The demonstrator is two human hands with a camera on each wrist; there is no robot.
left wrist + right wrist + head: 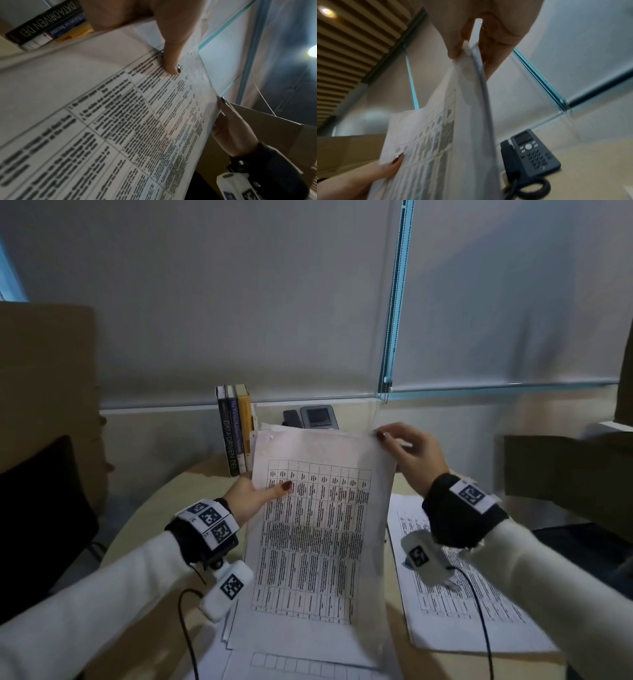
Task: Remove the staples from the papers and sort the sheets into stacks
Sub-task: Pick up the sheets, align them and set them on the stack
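A sheaf of printed papers (pixel 315 529) with a dense table is held up, tilted, over the round table. My left hand (pixel 255 498) grips its left edge, thumb lying across the print (pixel 171 59). My right hand (pixel 407 450) pinches the top right corner (pixel 467 51) between thumb and fingers. The left wrist view shows the printed side of the papers (pixel 120 121) close up, the right wrist view shows their edge (pixel 481 81). No staple is visible. A flat stack of printed sheets (pixel 462 604) lies on the table to the right, another sheet (pixel 301 662) at the front.
Three upright books (pixel 236 433) and a dark desk phone (pixel 317 416) stand at the table's back (pixel 534 151). Cardboard boxes (pixel 44 392) rise at the left and a box (pixel 565 474) at the right. A dark chair (pixel 37 518) sits at the left. Wrist camera cables hang near the front edge.
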